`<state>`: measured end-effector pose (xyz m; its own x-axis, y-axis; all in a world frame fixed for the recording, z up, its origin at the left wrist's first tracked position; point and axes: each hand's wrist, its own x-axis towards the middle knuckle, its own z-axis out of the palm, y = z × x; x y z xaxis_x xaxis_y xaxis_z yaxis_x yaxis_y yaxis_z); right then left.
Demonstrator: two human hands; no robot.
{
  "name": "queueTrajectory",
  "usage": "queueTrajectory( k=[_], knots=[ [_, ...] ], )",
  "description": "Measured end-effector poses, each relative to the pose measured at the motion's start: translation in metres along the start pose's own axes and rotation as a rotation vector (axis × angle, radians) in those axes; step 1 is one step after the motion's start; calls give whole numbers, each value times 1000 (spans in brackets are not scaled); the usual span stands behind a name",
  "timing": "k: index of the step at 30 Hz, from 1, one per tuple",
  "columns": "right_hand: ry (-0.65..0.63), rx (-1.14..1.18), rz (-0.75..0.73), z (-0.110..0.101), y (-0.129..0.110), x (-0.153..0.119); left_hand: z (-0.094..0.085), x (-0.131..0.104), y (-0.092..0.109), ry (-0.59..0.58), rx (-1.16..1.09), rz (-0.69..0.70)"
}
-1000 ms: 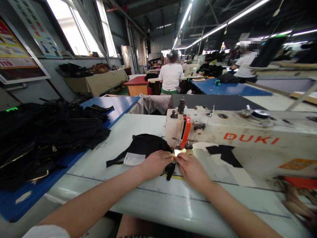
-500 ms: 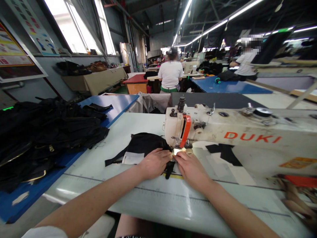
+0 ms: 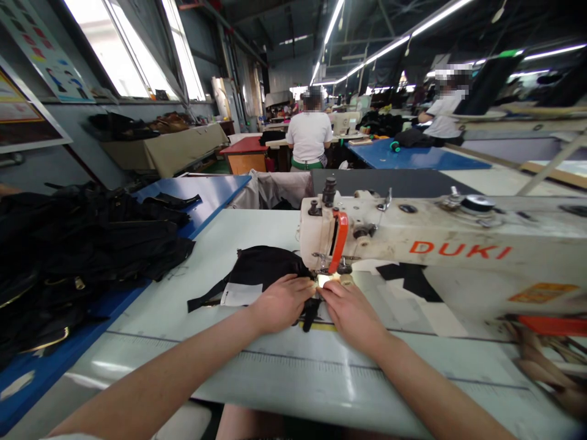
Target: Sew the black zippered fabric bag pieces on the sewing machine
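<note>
A black fabric piece (image 3: pixel 266 263) with strap-like ends and a white patch (image 3: pixel 241 294) lies on the pale sewing table, its right edge under the head of the sewing machine (image 3: pixel 316 235). My left hand (image 3: pixel 287 300) is closed on the fabric, with its extended fingers together and the fingertips left of the needle area. My right hand (image 3: pixel 351 305) is closed at the near-right edge of the fabric, the index finger stretched forward beside the lit presser-foot area. What lies under both sets of fingertips is mostly hidden. A short black strap (image 3: pixel 310 315) hangs toward me between the hands.
Dark garments or bags with gold zips (image 3: pixel 92 256) are heaped on a blue table (image 3: pixel 215 189) at left. Black and white scraps (image 3: pixel 413 282) lie beneath the machine arm. One person in white (image 3: pixel 309 135) sits ahead; another (image 3: pixel 444 116) is farther right.
The whole view has shifted slightly, so the scene sits a little farther left. Both hands stay on the fabric by the needle, with little visible movement of the cloth.
</note>
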<state>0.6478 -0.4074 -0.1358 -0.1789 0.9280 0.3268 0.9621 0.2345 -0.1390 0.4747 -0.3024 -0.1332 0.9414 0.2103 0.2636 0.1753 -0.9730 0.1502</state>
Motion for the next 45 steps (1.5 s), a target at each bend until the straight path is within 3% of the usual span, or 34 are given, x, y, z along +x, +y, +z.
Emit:
queueTrajectory(
  k=[10,22,45],
  knots=[
    [-6,21,-1,-2,1,-3,0,2,3,12,-21,-34],
    [56,138,-31,-4,0,-12,1,7,-2,184,-336,-162],
    [7,87,-83,-5,1,-8,2,7,0,208,-283,-175]
  ],
)
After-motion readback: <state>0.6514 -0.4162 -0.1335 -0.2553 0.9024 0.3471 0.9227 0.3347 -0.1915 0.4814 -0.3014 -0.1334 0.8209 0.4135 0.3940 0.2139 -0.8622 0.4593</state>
